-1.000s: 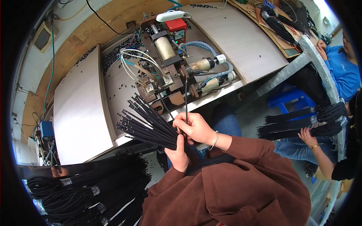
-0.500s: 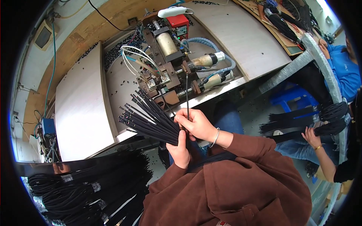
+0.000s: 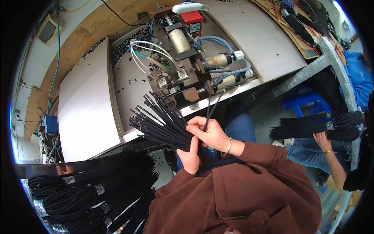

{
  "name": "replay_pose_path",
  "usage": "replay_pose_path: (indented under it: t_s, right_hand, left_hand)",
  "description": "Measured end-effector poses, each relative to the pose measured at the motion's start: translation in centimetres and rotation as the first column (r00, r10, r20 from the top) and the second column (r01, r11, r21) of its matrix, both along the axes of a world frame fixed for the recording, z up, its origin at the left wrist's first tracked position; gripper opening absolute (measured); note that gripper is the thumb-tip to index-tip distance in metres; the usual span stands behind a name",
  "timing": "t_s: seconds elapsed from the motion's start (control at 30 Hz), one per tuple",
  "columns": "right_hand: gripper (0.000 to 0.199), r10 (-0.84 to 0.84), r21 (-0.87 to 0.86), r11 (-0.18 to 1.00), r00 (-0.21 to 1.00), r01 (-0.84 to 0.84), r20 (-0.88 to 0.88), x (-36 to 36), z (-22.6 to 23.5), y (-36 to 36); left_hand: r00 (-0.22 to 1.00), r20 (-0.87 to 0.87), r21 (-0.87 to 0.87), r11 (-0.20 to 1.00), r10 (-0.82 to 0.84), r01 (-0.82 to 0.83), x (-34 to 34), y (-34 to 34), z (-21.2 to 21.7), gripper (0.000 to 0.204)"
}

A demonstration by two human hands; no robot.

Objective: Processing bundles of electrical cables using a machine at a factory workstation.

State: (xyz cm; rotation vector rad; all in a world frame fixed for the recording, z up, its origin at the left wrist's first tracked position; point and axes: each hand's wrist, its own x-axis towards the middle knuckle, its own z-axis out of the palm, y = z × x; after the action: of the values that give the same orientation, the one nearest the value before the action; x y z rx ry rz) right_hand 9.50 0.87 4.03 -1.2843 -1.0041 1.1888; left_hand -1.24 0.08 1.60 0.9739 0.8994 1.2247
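Observation:
My left hand is closed round a thick bundle of black cords, whose ends fan out up and to the left, some with small pale or shiny tips. Close beside it, my right hand pinches black cord at the bundle's right side. Two loose cord lengths rise from the right fingers, spreading apart at the top. Beyond them stands a metal bench machine with cylinders and hoses; the cord ends lie just in front of it. Where the bundle leaves my left palm is mostly hidden.
Heaps of bundled black cords lie at lower left. Pale boards flank the machine, with small black bits scattered around. At right are a wrapped frame bar, a blue stool, and a co-worker's hand on another cord bundle.
The cord that stood upright against the machine's front now leans right, with a second length beside it. My right hand stays next to the bundle. The whole view has shifted slightly.

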Motion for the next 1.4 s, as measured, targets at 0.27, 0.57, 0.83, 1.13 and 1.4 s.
replay_pose_path:
  t_s: [0.27,0.57,0.83,1.13,1.4]
  right_hand:
    - [0.015,-0.174,0.156,0.974,0.983,0.164,0.052,-0.3,0.0,-1.2]
    - [0.014,-0.102,-0.039,0.994,0.992,0.1,-0.071,-0.2,0.7,-0.4]
    - [0.015,-0.076,0.046,0.996,0.997,0.077,-0.026,-0.3,-0.1,0.1]
    - [0.017,-0.04,-0.014,0.999,0.999,0.04,-0.027,0.2,0.5,0.1]
    - [0.014,-0.03,-0.002,1.0,0.997,0.03,-0.069,0.0,0.3,-0.8]
  left_hand:
    - [0.997,-0.016,0.021,0.997,-0.07,0.07,-0.7,-0.5,-1.4,0.025]
    - [0.998,0.027,-0.019,0.998,-0.064,0.065,-0.5,-0.2,-1.0,0.021]
    - [1.0,-0.008,0.01,1.0,-0.021,0.021,-0.4,0.0,-1.6,0.019]
    - [1.0,0.005,-0.002,1.0,-0.029,0.029,-0.2,0.1,-0.9,0.02]
    - [0.996,-0.025,-0.025,0.996,-0.084,0.083,-1.1,-0.3,-2.3,0.026]
